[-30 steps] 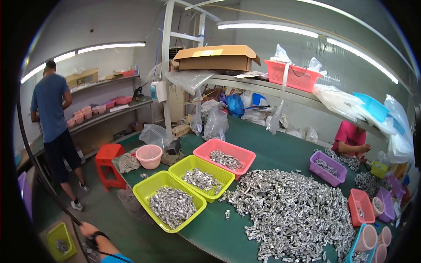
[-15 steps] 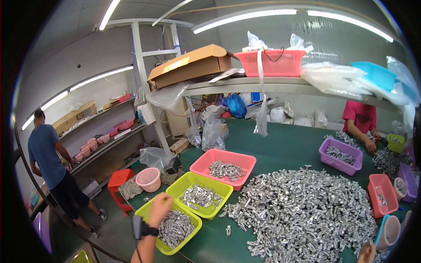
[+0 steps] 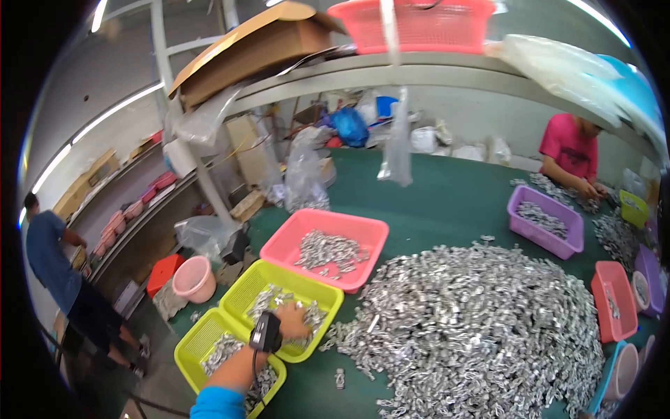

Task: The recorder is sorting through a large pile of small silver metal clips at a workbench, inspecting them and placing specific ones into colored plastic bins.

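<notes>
My left hand (image 3: 293,322) reaches down into a yellow-green basket (image 3: 333,307), over the small silver metal parts (image 3: 264,302) in it. Its fingers are bent downward and blurred, so what they hold, if anything, does not show. A black device (image 3: 266,332) is strapped to that wrist, below which a blue sleeve (image 3: 216,403) shows. Nearer to me, under the forearm, a second yellow-green basket (image 3: 183,347) holds more silver parts. Right of the baskets spreads a large heap of silver parts (image 3: 467,328). My right hand is out of view.
Beyond the baskets sits a pink basket (image 3: 276,234) with parts. Farther right are a purple basket (image 3: 544,241), a narrow pink basket (image 3: 614,307) and a pink cup (image 3: 623,370). A person in pink (image 3: 569,150) sits across the green table (image 3: 447,202); another person (image 3: 59,269) stands left. A shelf (image 3: 447,66) spans overhead.
My left hand has moved from above the nearer yellow-green basket down into the farther one. My right hand has left the lower right edge. The view has shifted, bringing the overhead shelf higher.
</notes>
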The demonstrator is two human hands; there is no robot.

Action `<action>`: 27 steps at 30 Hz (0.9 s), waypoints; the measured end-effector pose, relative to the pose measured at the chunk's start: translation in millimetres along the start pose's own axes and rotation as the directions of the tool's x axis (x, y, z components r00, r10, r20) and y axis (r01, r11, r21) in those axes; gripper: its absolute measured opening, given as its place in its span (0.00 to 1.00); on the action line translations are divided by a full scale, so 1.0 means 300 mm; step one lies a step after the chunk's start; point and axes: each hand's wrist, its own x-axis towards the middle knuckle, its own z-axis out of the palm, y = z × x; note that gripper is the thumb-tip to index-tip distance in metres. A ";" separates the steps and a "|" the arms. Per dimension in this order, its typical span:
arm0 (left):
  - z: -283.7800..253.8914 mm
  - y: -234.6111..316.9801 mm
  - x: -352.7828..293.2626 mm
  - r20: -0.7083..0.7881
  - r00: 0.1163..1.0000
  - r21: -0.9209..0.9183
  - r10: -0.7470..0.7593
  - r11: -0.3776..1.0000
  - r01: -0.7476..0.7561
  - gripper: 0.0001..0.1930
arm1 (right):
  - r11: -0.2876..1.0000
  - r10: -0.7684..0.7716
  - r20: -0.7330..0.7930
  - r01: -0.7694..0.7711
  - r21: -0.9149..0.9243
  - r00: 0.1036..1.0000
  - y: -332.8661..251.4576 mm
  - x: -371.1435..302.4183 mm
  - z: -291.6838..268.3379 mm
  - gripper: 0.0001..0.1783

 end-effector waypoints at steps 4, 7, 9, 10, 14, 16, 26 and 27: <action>0.040 -0.077 -0.105 0.060 0.985 -0.073 0.164 0.985 -0.159 0.15 | 0.974 0.088 0.065 -0.072 -0.215 0.994 0.156 0.004 0.149 0.06; -0.075 0.049 -0.179 -0.283 0.926 0.181 0.250 0.962 -0.205 0.12 | 0.868 -0.052 -0.047 0.021 -0.497 0.998 0.187 -0.097 0.213 0.07; -0.187 0.251 -0.304 -0.552 0.712 0.155 0.433 0.893 -0.423 0.11 | 0.801 -0.100 0.058 0.115 -0.587 0.993 0.187 -0.148 0.195 0.07; -0.257 0.397 -0.371 -0.555 0.711 -0.050 0.431 0.836 -0.546 0.09 | 0.777 -0.153 0.085 0.173 -0.606 0.985 0.196 -0.171 0.185 0.07; -0.349 0.738 -0.651 -0.536 0.459 -0.064 0.708 0.509 -0.859 0.10 | 0.844 -0.162 0.226 0.254 -0.472 0.961 0.217 -0.239 0.225 0.10; -0.316 0.855 -0.701 -0.458 0.407 -0.282 0.791 0.305 -0.910 0.13 | 0.830 -0.195 0.234 0.287 -0.478 0.952 0.215 -0.279 0.217 0.09; -0.088 1.128 -0.996 -0.266 0.469 -0.795 0.842 0.083 -0.601 0.10 | 0.817 -0.049 0.369 0.250 -0.520 0.928 0.286 -0.416 -0.028 0.09; -0.069 1.124 -0.996 -0.181 0.495 -0.837 0.850 0.131 -0.531 0.09 | 0.794 0.012 0.366 0.214 -0.569 0.930 0.262 -0.420 -0.024 0.10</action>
